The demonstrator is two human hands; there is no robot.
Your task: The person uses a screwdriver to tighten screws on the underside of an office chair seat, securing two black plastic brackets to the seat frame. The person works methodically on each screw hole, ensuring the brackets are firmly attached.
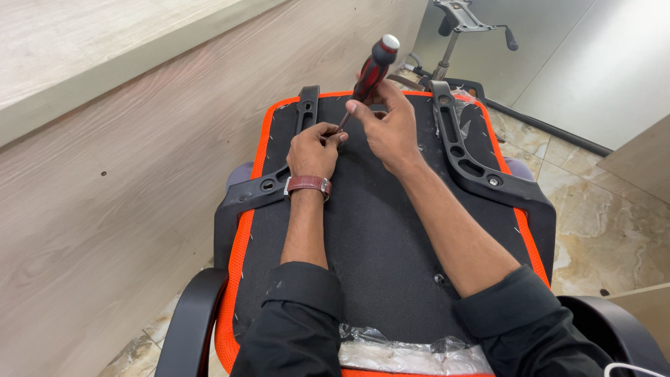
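Screwdriver (372, 70) is being gripped by the right hand (391, 126); its tip, at seven o'clock, is being pinched steady by the left hand (314, 150) and should be kept square to the chair seat (377, 230).

I read this as an office fit-out or furniture assembly spot: an upturned office chair seat (377, 230) with orange mesh edging and black armrest brackets (474, 150) lies in front of me. A pale wood-laminate desk panel (125, 174) stands on the left, a polished marble-tile floor (600, 223) runs beneath, and a chair's gas-lift base (453, 35) waits by the wall.
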